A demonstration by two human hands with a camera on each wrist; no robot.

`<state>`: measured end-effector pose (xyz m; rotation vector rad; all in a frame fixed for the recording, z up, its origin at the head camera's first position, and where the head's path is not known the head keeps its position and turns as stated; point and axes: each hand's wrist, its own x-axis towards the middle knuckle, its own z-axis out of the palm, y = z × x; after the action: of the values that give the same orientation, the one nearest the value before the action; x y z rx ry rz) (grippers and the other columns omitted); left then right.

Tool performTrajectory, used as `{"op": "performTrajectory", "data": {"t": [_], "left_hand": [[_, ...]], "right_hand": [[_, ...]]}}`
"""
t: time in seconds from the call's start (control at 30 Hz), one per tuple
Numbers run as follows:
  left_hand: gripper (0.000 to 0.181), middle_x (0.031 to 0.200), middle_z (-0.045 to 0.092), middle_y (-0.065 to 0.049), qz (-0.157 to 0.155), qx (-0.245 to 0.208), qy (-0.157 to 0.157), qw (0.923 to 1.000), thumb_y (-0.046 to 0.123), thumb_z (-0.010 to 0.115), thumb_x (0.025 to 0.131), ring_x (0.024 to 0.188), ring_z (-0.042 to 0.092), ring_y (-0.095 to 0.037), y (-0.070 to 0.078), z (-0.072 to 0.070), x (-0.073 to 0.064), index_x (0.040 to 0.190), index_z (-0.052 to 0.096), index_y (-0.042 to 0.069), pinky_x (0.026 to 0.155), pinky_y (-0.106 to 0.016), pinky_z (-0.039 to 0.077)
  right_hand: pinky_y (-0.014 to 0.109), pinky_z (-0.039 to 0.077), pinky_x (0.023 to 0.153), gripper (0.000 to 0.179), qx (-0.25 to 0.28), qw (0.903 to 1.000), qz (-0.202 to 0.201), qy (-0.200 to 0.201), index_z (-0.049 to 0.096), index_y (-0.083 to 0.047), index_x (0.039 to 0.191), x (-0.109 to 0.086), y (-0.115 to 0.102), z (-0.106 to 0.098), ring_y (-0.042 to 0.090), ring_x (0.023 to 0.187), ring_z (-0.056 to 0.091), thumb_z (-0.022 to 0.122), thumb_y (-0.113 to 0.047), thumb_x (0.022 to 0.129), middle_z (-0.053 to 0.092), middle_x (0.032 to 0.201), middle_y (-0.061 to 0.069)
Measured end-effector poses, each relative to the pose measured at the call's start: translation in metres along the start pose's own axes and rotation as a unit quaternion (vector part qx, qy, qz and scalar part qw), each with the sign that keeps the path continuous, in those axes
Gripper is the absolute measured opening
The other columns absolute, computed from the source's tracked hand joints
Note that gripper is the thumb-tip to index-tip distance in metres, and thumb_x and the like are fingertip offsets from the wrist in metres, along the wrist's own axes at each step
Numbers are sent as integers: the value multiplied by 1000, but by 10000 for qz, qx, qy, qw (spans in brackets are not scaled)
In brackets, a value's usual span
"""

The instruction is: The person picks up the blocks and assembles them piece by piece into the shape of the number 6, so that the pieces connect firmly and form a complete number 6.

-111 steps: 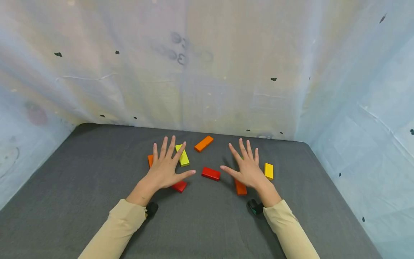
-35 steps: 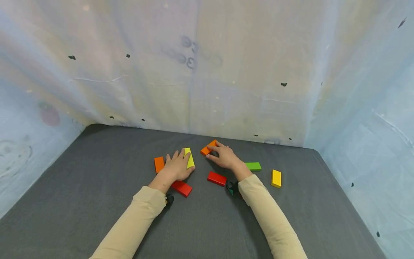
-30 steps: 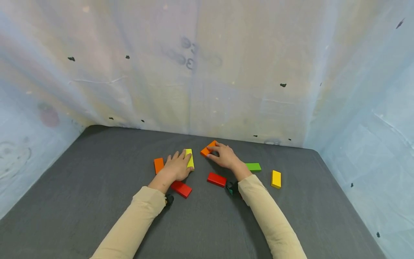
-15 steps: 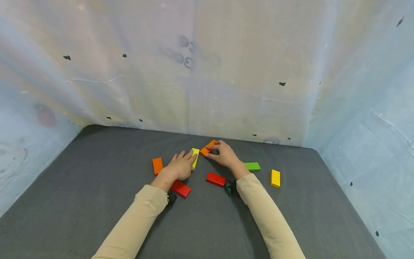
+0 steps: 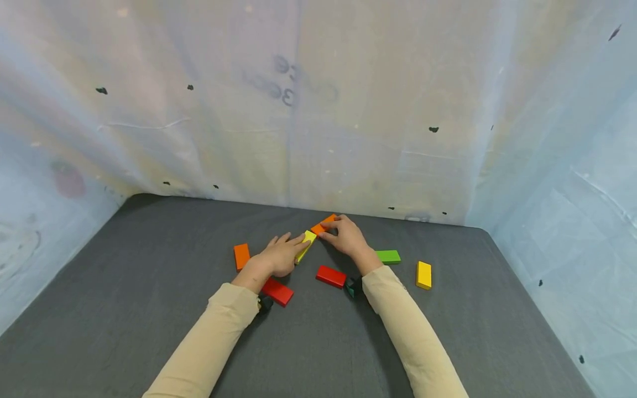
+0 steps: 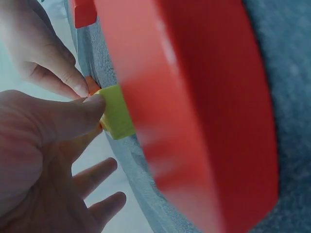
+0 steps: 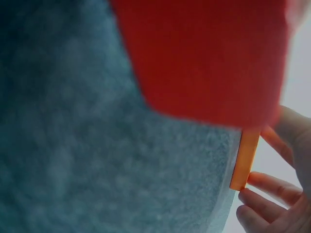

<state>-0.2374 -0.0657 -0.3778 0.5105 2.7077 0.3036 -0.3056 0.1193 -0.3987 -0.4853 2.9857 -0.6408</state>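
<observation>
My left hand (image 5: 278, 258) pinches a yellow block (image 5: 302, 255) between thumb and forefinger, its other fingers spread. In the left wrist view the thumb lies along the near end of that yellow block (image 6: 117, 114). My right hand (image 5: 348, 239) holds an orange block (image 5: 322, 227) by thumb and fingers, at the far middle of the table. The right wrist view shows fingertips on the edge of this orange block (image 7: 245, 160). The far end of the yellow block is right at the near end of the orange one, at an angle.
On the dark cloth-covered table (image 5: 308, 354) lie a second orange block (image 5: 241, 255), a red block (image 5: 278, 292) by my left wrist, another red block (image 5: 330, 276) in the middle, a green block (image 5: 389, 256) and a deeper yellow block (image 5: 424, 275). Pale sheeting (image 5: 348, 110) hangs behind.
Both hands were spread above the table, then came down onto the blocks. The yellow block has slid right and turned towards the orange block, which has shifted slightly.
</observation>
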Motion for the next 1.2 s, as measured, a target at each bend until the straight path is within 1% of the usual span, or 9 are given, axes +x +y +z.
{"op": "performTrajectory", "data": {"t": [0.13,0.33,0.47,0.63,0.7,0.8,0.93,1.1,1.2], "left_hand": [[57,160,19,-3,-19,18,5,10000,11,48,100,148,12,-34,2,0,0,153,29,21,118,-54,9],[55,161,18,-1,117,-44,33,9999,14,46,101,148,12,-34,9,4,5,153,28,22,119,-53,10],[55,161,17,0,52,-5,31,10000,14,45,102,148,13,-33,13,5,6,153,27,23,119,-53,10],[58,161,17,-2,-8,-2,24,10000,13,48,100,148,12,-34,19,2,6,153,27,21,119,-53,5],[58,161,16,-2,-33,40,51,10000,13,49,100,148,12,-34,20,2,6,153,27,21,119,-53,4],[56,161,16,-3,7,-41,93,9999,15,47,101,147,13,-35,18,2,6,153,27,21,119,-54,6],[54,161,15,-2,64,-193,115,9997,16,44,102,146,15,-35,15,5,8,153,26,22,118,-55,8],[54,161,15,-1,93,-184,128,9997,18,44,103,146,16,-34,10,8,9,153,26,23,118,-55,8],[54,162,14,-1,163,-230,121,9995,21,44,103,146,16,-34,7,9,9,154,26,23,118,-56,9]], "right_hand": [[50,39,106,40,34,10000,31,31,63,-16,129,0,1,0,36,131,45,63,-34,93,45,143,19],[52,37,107,37,70,9996,185,182,65,-14,127,-4,10,-4,38,132,43,62,-31,94,45,143,20],[52,36,108,37,151,9997,107,187,64,-13,128,-5,12,-5,38,133,42,61,-30,95,44,143,21],[52,37,107,37,43,9999,-2,130,62,-14,131,-4,13,-5,38,132,43,60,-27,96,45,142,22],[52,38,107,38,-2,10000,-26,93,61,-14,132,-4,13,-5,38,131,44,60,-26,96,45,143,22],[52,37,107,40,-18,10000,-9,19,57,-15,135,-6,13,-5,40,131,43,59,-25,96,41,145,22],[52,34,110,46,-57,9997,-50,-222,51,-14,141,-8,12,-6,41,136,37,58,-24,97,32,152,22],[51,29,113,56,-119,9955,-174,-924,34,-13,150,-12,11,-10,38,143,24,53,-21,98,13,159,21],[50,23,116,61,-101,9922,-208,-1226,24,-15,154,-15,15,-12,36,147,13,51,-21,99,4,161,19]]}}
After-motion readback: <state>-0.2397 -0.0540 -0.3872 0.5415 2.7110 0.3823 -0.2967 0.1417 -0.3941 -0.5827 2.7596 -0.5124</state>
